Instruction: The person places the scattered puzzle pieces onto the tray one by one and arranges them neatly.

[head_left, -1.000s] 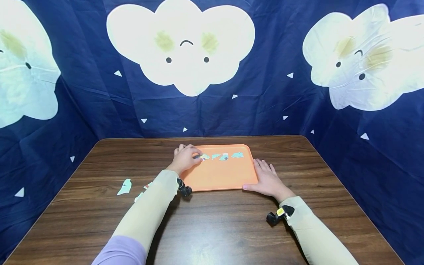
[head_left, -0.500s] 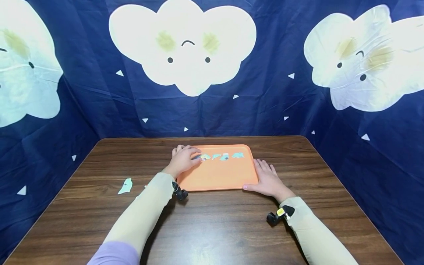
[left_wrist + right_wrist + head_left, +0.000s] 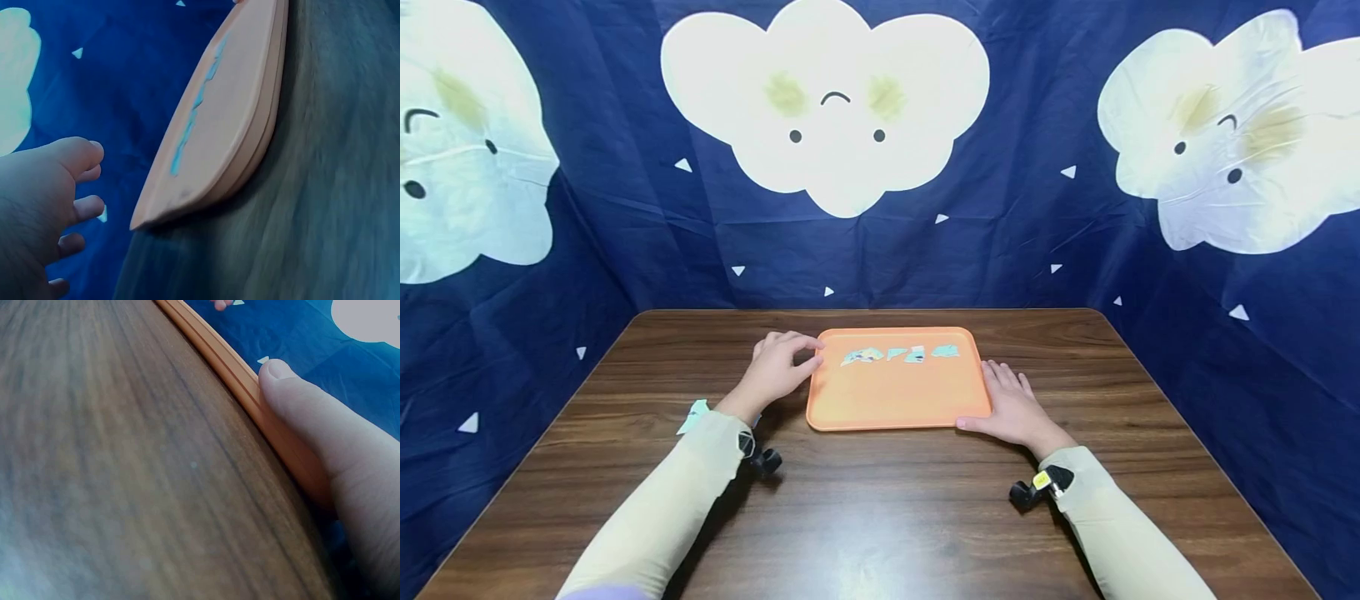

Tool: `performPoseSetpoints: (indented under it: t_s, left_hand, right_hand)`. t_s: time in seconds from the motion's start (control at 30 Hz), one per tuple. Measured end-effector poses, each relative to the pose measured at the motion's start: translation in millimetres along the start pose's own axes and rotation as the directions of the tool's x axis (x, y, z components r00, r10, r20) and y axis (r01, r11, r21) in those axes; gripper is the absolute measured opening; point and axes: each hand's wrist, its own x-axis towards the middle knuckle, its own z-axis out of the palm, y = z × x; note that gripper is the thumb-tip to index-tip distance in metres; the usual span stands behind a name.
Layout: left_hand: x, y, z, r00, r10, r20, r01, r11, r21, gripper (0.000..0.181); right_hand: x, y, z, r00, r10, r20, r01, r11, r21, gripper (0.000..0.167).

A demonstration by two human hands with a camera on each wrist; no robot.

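An orange tray [image 3: 895, 398] lies on the table, with several torn-looking pale blue paper pieces [image 3: 915, 355] in a row along its far side. The leftmost patch of pieces [image 3: 862, 356] carries some yellow and dark print. My left hand [image 3: 772, 371] is just off the tray's left edge, fingers loosely bent and thumb apart; the left wrist view shows nothing in that hand [image 3: 40, 200]. At the opposite edge, my right hand [image 3: 1015, 412] rests against the tray with fingers spread. In the right wrist view its thumb [image 3: 319, 425] lies along the orange rim [image 3: 234, 375].
A pale green paper piece [image 3: 692, 416] lies on the wooden table [image 3: 880, 517] to the left, partly behind my left forearm. A bit of another shows by the wrist. Blue cloth [image 3: 880, 262] with white clouds hangs around the table's back and sides.
My left hand has drawn back leftward from the paper pieces and off the tray, uncovering its left end. The right hand stays at the tray's right edge. The view has turned slightly left.
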Motion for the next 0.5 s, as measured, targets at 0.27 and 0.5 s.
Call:
performPoseSetpoints:
  t_s: [0.27,0.5]
  left_hand:
    - [-26.4,-21.5,-22.4,0.998,-0.005,-0.062,0.004,1.0,-0.021,0.025]
    - [-49.2,-42.6,-30.4,0.995,-0.021,-0.102,0.022,1.0,0.013,0.023]
  right_hand:
    - [-0.1,1,0,1.0,0.006,0.007,-0.006,1.0,0.002,0.126]
    - [0.2,2,1,1.0,0.002,0.008,-0.002,1.0,0.002,0.126]
